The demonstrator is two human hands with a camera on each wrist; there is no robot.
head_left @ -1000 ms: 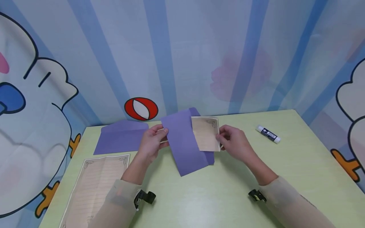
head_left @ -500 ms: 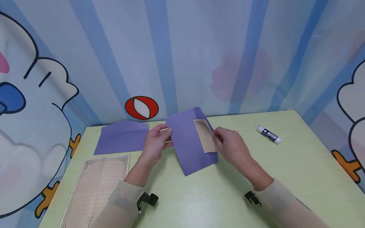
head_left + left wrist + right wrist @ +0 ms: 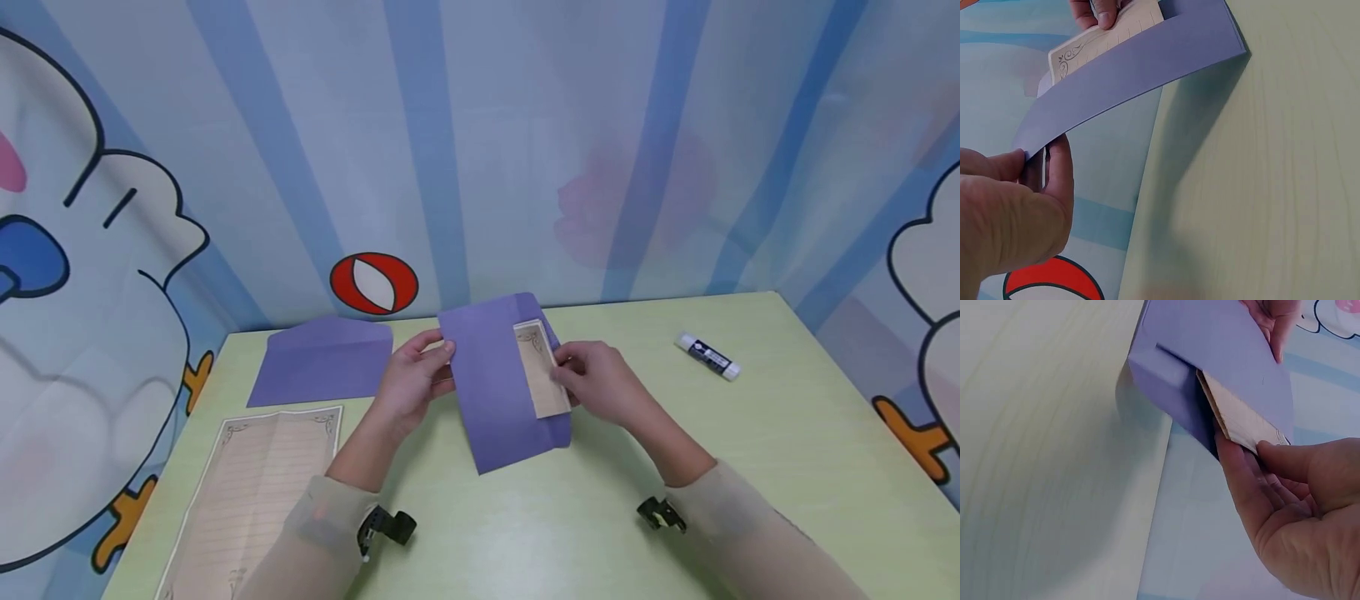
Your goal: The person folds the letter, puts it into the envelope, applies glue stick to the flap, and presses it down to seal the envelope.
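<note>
A purple envelope [image 3: 487, 383] is held up above the table, its opening facing right. My left hand [image 3: 416, 375] pinches its left edge between thumb and fingers, as the left wrist view also shows. Partly inside the opening sits a folded sheet of cream letter paper [image 3: 542, 371] with ornate corners. The thumb and fingers of my right hand [image 3: 600, 379] pinch the paper's outer edge. In the right wrist view the folded layers of the letter paper [image 3: 1238, 415] show between the envelope's front and its flap [image 3: 1166, 387]. The paper's inner part is hidden in the envelope.
A second purple envelope [image 3: 322, 367] lies at the table's back left, flap up. In front of it a lined cream letter sheet [image 3: 262, 492] with fold creases lies flat. A glue stick [image 3: 707, 356] lies at the right. A printed curtain [image 3: 510, 150] stands behind the table.
The folded letter paper has slid leftward, deeper into the envelope, pushed by my right hand. The envelope has shifted slightly right and a little nearer, still in my left hand.
</note>
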